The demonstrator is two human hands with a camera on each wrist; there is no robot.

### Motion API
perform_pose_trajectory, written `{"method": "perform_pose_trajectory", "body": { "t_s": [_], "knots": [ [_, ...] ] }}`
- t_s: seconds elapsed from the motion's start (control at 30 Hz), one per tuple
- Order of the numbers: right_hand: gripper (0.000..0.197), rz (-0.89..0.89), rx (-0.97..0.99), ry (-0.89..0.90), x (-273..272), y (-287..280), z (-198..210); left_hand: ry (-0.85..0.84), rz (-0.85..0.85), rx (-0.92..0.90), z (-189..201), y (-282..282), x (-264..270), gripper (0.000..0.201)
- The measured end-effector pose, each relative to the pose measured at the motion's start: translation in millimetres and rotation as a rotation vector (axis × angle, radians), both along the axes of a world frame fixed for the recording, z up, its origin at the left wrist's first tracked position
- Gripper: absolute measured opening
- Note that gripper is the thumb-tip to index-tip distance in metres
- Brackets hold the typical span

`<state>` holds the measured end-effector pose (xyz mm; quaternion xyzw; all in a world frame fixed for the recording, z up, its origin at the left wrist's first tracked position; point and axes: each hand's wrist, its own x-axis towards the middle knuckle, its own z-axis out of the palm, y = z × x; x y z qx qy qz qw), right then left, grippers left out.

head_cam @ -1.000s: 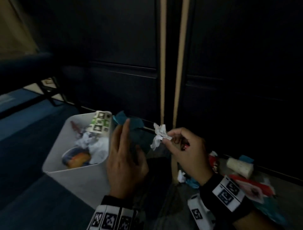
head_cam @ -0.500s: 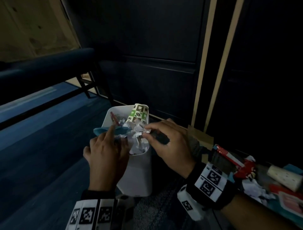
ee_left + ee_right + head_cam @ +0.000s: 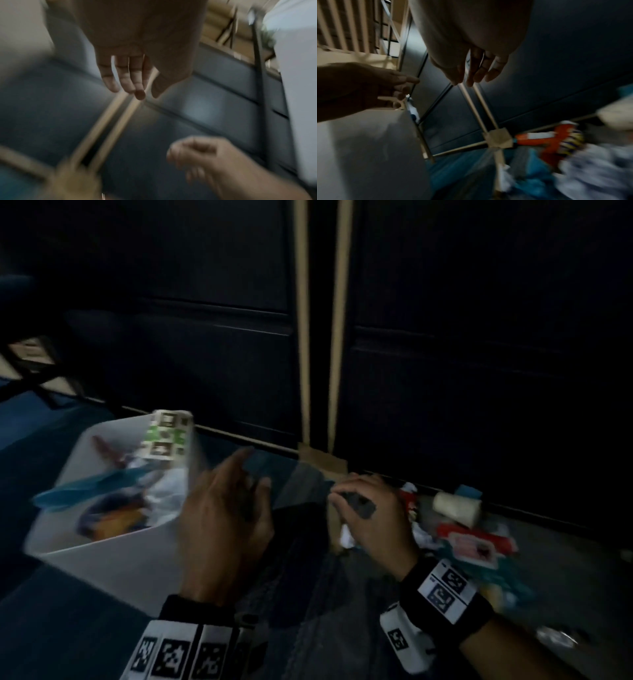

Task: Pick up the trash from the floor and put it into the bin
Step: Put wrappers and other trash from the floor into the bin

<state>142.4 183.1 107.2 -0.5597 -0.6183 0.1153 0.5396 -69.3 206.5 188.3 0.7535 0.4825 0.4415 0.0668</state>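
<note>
A white bin [image 3: 102,556] stands on the floor at the left, holding a blue scrap [image 3: 89,491], crumpled paper and a patterned cup [image 3: 166,438]. My left hand [image 3: 246,470] hovers just right of the bin's rim, fingers straight and empty, as the left wrist view confirms [image 3: 135,89]. My right hand [image 3: 342,501] hangs over the trash pile with loosely curled fingers and holds nothing [image 3: 476,77]. Under and beside it lie a crumpled white paper [image 3: 347,537], a red wrapper [image 3: 409,501], a paper cup [image 3: 455,506] and a red-and-white packet [image 3: 476,542].
Dark cabinet doors [image 3: 445,371] with two pale wooden strips [image 3: 301,337] close off the back. Blue carpet [image 3: 51,628] lies left of the bin. A black chair leg [image 3: 44,378] stands at the far left.
The crumpled paper and the blue scrap have gone from my hands into the bin. Both hands have drawn away to the right, the right one back over the pile.
</note>
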Motion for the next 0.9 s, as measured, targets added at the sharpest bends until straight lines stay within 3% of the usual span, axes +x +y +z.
{"method": "perform_pose_trajectory", "body": {
  "t_s": [0.1, 0.27, 0.37, 0.5, 0.6, 0.67, 0.73, 0.8, 0.9],
  "knots": [
    [0.009, -0.102, -0.077, -0.028, 50.6, -34.0, -24.3, 0.041, -0.185, -0.099, -36.2, -2.4, 49.4, 0.038],
    [0.004, -0.294, -0.292, -0.027, 121.1, -89.7, -64.4, 0.212, -0.494, -0.360, -106.4, -25.8, 125.3, 0.023],
    [0.003, -0.386, -0.388, -0.032, 158.3, -120.4, -89.1, 0.338, -0.586, -0.438, -141.6, -41.4, 160.4, 0.036],
    [0.005, -0.483, -0.503, 0.025, 194.9, -152.1, -118.2, 0.438, -0.686, -0.450, -168.6, -69.7, 200.2, 0.027],
    [0.007, -0.531, -0.627, 0.081, 215.2, -170.1, -138.2, 0.532, -0.696, -0.461, -228.6, -76.3, 221.3, 0.024],
    [0.007, -0.575, -0.677, 0.073, 227.0, -182.3, -147.3, 0.647, -0.906, -0.540, -245.7, -82.8, 234.2, 0.034],
    [0.008, -0.598, -0.740, -0.010, 234.8, -195.0, -148.1, 0.714, -0.891, -0.607, -238.0, -91.9, 250.9, 0.053],
    [0.023, -0.600, -0.747, -0.073, 236.3, -208.2, -140.8, 0.736, -0.900, -0.600, -239.8, -99.1, 264.9, 0.068],
    [0.030, -0.634, -0.766, -0.191, 242.7, -225.4, -148.6, 0.866, -0.935, -0.638, -248.1, -107.6, 281.9, 0.081]
  ]
}}
